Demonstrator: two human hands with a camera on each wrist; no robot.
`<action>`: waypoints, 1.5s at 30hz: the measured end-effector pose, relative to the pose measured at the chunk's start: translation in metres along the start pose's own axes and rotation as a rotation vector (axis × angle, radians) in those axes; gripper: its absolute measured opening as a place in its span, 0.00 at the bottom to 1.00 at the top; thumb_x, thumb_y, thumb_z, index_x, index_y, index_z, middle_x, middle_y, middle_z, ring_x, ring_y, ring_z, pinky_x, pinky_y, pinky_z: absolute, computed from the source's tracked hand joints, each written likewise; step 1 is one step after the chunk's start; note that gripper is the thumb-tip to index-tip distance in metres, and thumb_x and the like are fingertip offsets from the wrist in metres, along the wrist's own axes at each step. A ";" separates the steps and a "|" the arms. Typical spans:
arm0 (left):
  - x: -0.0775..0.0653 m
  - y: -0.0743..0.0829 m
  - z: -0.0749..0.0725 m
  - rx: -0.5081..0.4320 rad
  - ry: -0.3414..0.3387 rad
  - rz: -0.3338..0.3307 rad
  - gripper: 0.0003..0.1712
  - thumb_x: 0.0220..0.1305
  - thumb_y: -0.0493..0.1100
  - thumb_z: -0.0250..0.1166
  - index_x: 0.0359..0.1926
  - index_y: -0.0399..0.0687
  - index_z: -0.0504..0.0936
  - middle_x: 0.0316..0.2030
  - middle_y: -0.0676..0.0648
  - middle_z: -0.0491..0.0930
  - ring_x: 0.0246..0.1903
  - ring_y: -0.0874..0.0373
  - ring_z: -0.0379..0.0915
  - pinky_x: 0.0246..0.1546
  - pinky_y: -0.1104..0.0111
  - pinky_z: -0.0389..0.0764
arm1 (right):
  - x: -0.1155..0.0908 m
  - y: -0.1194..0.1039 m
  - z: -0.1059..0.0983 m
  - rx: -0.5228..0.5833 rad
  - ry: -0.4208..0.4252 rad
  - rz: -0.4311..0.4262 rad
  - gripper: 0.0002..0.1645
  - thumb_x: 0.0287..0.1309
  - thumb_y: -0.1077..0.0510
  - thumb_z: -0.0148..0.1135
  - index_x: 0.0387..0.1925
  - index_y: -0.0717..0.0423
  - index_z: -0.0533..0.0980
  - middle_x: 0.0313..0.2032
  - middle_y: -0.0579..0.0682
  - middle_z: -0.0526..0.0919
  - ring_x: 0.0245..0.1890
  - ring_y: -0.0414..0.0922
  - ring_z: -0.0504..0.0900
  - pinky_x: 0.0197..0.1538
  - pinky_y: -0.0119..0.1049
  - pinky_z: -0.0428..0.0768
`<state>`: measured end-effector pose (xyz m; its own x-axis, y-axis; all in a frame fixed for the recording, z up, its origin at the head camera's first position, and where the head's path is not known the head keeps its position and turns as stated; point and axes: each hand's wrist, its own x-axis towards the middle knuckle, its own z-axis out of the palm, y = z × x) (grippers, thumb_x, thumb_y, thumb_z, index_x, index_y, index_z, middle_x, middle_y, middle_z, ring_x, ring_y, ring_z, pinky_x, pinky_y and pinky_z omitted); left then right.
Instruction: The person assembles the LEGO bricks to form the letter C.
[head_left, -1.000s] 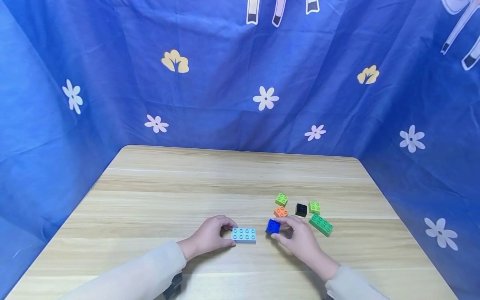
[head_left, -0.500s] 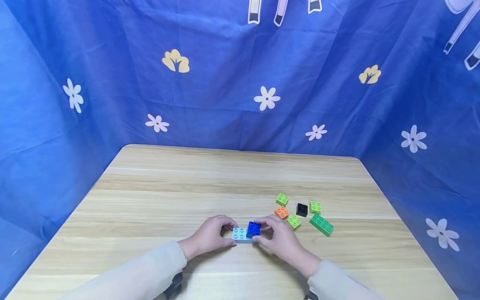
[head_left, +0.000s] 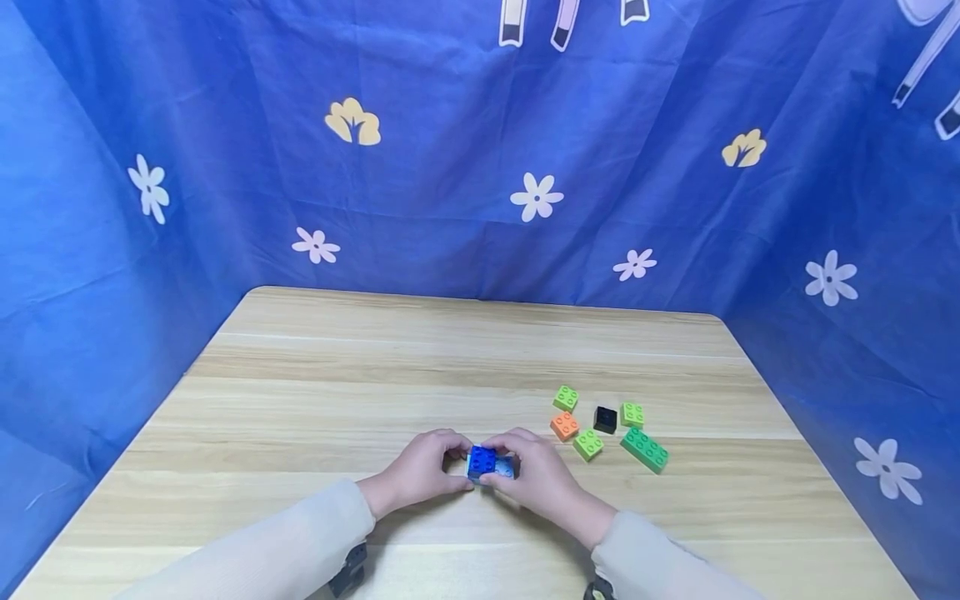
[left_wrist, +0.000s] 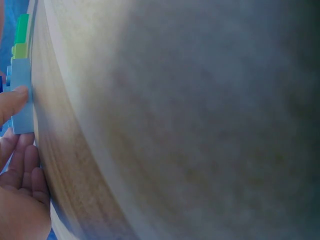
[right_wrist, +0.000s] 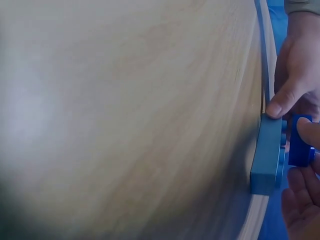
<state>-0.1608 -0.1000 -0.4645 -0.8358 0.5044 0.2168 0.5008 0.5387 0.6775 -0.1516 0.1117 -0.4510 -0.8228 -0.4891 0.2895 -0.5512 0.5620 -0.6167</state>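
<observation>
My left hand [head_left: 418,472] holds the left end of a light blue eight-stud toy brick [head_left: 505,468] down at the table, thumb on the near side. Between the thumb and fingers of my right hand [head_left: 542,477] is a dark blue four-stud brick [head_left: 482,460], over the left half of the light blue one. From the right wrist view, a narrow gap shows between the dark blue brick [right_wrist: 300,142] and the studs of the light blue brick [right_wrist: 267,152]. The right fingers partly cover the light blue brick's right half in the head view.
Right of the hands lie several loose bricks: an orange one [head_left: 565,426], a black one [head_left: 605,419], a long green one [head_left: 645,450] and lime green ones, such as the nearest lime brick [head_left: 588,444]. A blue patterned cloth [head_left: 450,167] surrounds the wooden table [head_left: 337,350].
My right hand has carried the dark blue brick leftward, from beside the light blue brick to over its left half, uncovering a lime brick. My left hand has stayed in place.
</observation>
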 end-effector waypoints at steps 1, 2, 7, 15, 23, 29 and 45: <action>0.000 0.000 0.000 0.001 0.001 0.003 0.20 0.42 0.40 0.78 0.38 0.43 0.82 0.33 0.54 0.79 0.35 0.59 0.74 0.40 0.67 0.78 | 0.001 -0.001 0.001 -0.002 -0.004 -0.002 0.25 0.45 0.53 0.75 0.47 0.51 0.80 0.42 0.42 0.81 0.40 0.38 0.79 0.45 0.31 0.78; 0.000 -0.001 0.000 -0.001 0.002 0.006 0.19 0.42 0.40 0.78 0.38 0.43 0.82 0.33 0.54 0.79 0.35 0.59 0.74 0.40 0.67 0.78 | 0.002 -0.002 0.002 0.000 -0.009 -0.004 0.25 0.45 0.53 0.75 0.47 0.51 0.80 0.42 0.42 0.81 0.40 0.38 0.79 0.46 0.32 0.78; 0.001 0.000 0.000 0.004 0.003 0.019 0.20 0.42 0.40 0.78 0.39 0.43 0.83 0.32 0.56 0.78 0.34 0.61 0.74 0.38 0.68 0.77 | 0.007 -0.003 0.006 -0.001 -0.027 -0.013 0.25 0.45 0.53 0.75 0.48 0.52 0.80 0.43 0.42 0.81 0.42 0.38 0.79 0.49 0.32 0.78; 0.000 0.001 -0.001 0.010 0.009 0.023 0.20 0.44 0.41 0.77 0.41 0.43 0.83 0.34 0.55 0.80 0.34 0.62 0.74 0.38 0.69 0.77 | 0.012 -0.005 0.008 -0.003 -0.060 -0.037 0.24 0.47 0.55 0.75 0.48 0.53 0.79 0.43 0.44 0.81 0.42 0.39 0.79 0.49 0.33 0.78; 0.000 0.000 0.000 0.018 0.007 0.025 0.20 0.44 0.41 0.77 0.41 0.43 0.83 0.35 0.54 0.81 0.37 0.60 0.76 0.42 0.65 0.78 | 0.018 -0.006 0.006 -0.034 -0.109 -0.035 0.25 0.46 0.53 0.75 0.49 0.51 0.80 0.43 0.44 0.82 0.43 0.38 0.79 0.51 0.33 0.76; 0.000 0.000 0.000 0.028 0.005 0.026 0.19 0.44 0.40 0.76 0.40 0.44 0.83 0.34 0.54 0.81 0.37 0.60 0.76 0.42 0.66 0.78 | 0.022 -0.008 0.004 -0.051 -0.145 -0.014 0.25 0.45 0.53 0.75 0.48 0.52 0.80 0.43 0.45 0.82 0.43 0.39 0.79 0.51 0.34 0.76; 0.000 0.000 -0.001 0.040 0.004 0.039 0.20 0.45 0.43 0.77 0.41 0.44 0.83 0.37 0.52 0.82 0.39 0.59 0.77 0.44 0.65 0.78 | 0.023 -0.009 0.004 -0.058 -0.145 0.008 0.25 0.42 0.53 0.77 0.45 0.54 0.81 0.39 0.44 0.82 0.40 0.37 0.78 0.48 0.32 0.77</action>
<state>-0.1605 -0.1008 -0.4638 -0.8164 0.5227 0.2457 0.5415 0.5449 0.6402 -0.1651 0.0928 -0.4418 -0.8006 -0.5734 0.1739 -0.5556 0.6017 -0.5738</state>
